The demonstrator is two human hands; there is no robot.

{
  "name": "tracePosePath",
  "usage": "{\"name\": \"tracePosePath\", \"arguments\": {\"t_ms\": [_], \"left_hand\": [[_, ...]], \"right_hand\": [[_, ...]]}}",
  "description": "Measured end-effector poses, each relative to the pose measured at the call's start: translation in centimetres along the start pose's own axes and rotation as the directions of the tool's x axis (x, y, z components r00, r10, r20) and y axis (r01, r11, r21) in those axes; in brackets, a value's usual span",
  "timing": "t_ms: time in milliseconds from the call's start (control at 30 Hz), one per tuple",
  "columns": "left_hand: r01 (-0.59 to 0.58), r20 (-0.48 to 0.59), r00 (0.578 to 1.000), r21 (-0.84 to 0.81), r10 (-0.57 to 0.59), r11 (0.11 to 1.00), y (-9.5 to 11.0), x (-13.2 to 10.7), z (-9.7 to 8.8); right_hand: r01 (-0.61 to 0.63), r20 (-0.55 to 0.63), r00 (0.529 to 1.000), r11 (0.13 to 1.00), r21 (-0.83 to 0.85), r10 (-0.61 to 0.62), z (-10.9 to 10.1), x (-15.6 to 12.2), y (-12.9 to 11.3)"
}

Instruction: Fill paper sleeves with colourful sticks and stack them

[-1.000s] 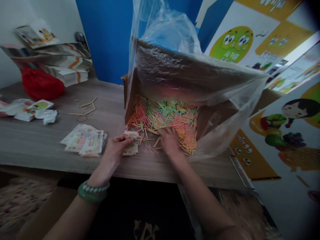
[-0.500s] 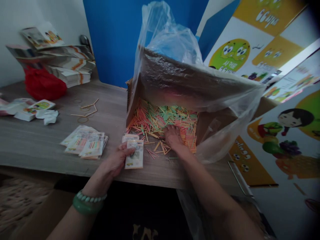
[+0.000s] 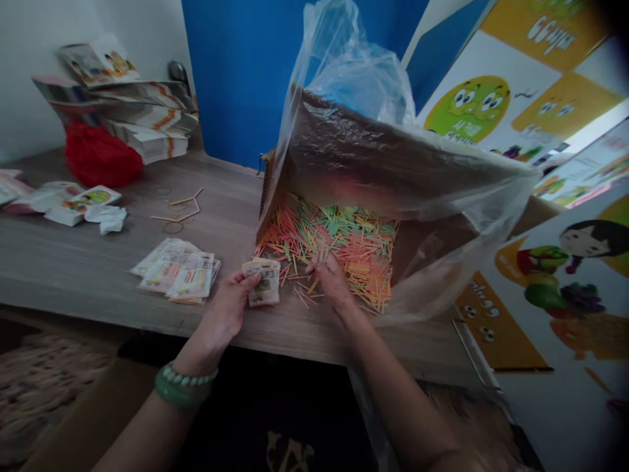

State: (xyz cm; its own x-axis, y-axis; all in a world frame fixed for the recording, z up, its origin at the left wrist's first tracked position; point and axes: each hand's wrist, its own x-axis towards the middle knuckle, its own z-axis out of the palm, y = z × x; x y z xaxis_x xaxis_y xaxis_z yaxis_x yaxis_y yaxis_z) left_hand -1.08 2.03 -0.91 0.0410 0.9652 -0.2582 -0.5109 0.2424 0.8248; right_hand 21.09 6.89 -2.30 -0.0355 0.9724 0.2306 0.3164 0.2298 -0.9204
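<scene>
My left hand [image 3: 234,295] grips a small printed clear packet [image 3: 264,288], thumb on its front, above the table's front part. Closed fingers of my right hand [image 3: 331,278] hold a few thin coloured sticks [image 3: 323,254] at the near edge of the stick pile. That pile of pink, green, yellow and orange sticks [image 3: 344,229] spills from a tipped cardboard box [image 3: 363,151] lined with clear plastic. To the left of my left hand lies a stack of packets [image 3: 179,272], with coloured sticks showing in the top ones.
Rubber bands [image 3: 173,227] and a bent wooden stick piece [image 3: 189,202] lie on the table [image 3: 226,196]. Behind them are a red bag [image 3: 101,154], stacked printed cartons [image 3: 152,124] and crumpled tissue [image 3: 105,217]. Printed boxes [image 3: 531,262] stand at the right.
My right hand has lifted back from the pile toward me and closed on some sticks. The packet in my left hand is raised slightly and tilted. The whole view has shifted a little.
</scene>
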Motion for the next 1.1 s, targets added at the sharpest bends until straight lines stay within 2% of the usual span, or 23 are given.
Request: {"name": "tracePosePath", "arguments": {"t_ms": [100,200,367,433,500,567,700,833,967,1033,1100], "left_hand": [[-0.039,0.051,0.998,0.074,0.035,0.996,-0.6,0.1,0.5],[-0.123,0.151,0.984,0.16,0.099,0.979,-0.9,0.1,1.2],[-0.357,0.322,0.915,0.374,0.241,0.856,-1.7,1.0,3.7],[-0.406,0.412,0.881,0.41,0.231,0.817,-2.1,1.4,4.5],[-0.414,0.462,0.862,0.4,0.21,0.818,-2.2,1.7,4.8],[-0.383,0.409,0.884,0.351,0.228,0.855,-2.0,1.8,4.4],[-0.285,0.223,0.949,0.31,0.222,0.907,-1.5,1.6,2.7],[-0.255,0.239,0.956,0.379,0.172,0.889,-2.2,1.1,1.8],[-0.214,0.214,0.967,0.383,0.139,0.898,-3.1,0.5,1.4],[-0.178,0.174,0.978,0.407,0.115,0.896,-3.2,0.4,1.0],[-0.156,0.138,0.985,0.418,0.107,0.895,-3.1,0.2,0.6]], "right_hand": [[-0.056,0.049,0.997,0.997,-0.045,0.058,2.2,-1.4,0.8],[-0.051,0.07,0.996,0.995,-0.082,0.057,2.8,-2.1,1.3],[0.089,0.112,0.99,0.996,-0.004,-0.088,2.5,-2.6,1.0],[0.086,0.119,0.989,0.995,0.044,-0.091,2.6,-2.7,0.7],[0.063,0.083,0.994,0.992,0.108,-0.072,2.7,-2.7,0.6],[0.001,0.04,0.999,0.979,0.203,-0.009,2.8,-2.5,0.7],[-0.164,0.089,0.986,0.941,0.296,0.143,2.7,-2.2,1.1],[-0.107,0.07,0.993,0.959,0.264,0.092,2.6,-2.4,1.2],[-0.031,0.105,0.994,0.993,0.114,0.019,2.6,-2.7,1.1],[-0.018,0.042,0.999,0.993,0.116,0.014,2.5,-2.7,0.9],[-0.019,-0.032,0.999,0.978,0.208,0.027,2.3,-2.7,0.0]]}}
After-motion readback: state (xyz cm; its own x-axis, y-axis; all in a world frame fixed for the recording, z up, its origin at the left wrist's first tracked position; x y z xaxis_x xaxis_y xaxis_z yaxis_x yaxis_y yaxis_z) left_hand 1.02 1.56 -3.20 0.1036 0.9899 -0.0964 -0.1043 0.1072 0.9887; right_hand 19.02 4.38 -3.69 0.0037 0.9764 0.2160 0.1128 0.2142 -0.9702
